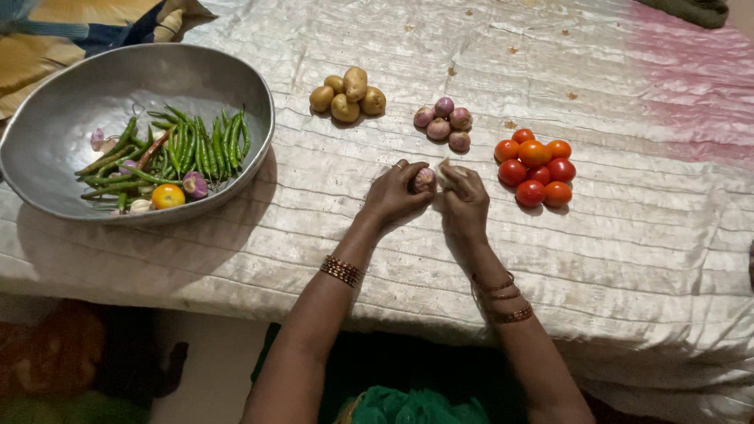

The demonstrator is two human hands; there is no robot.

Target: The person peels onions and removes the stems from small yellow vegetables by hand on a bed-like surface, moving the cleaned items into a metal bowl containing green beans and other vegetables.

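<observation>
My left hand [395, 195] grips a small purple onion [424, 180] just above the cloth-covered table [330, 235]. My right hand [465, 198] is beside it, fingertips pinching a pale flake of onion skin [445, 167] at the onion's right side. Both wrists wear bangles. A small heap of purple onions [444, 122] lies just beyond my hands. Red and orange tomatoes [536, 171] sit in a cluster right of my right hand. Several potatoes [348, 96] are piled further back, to the left.
A large grey metal bowl [71, 94] at the left holds green chillies [184, 145], a yellow tomato [168, 195] and onion pieces. The table's near edge runs below my forearms. Patterned fabric [86, 23] lies at the far left corner.
</observation>
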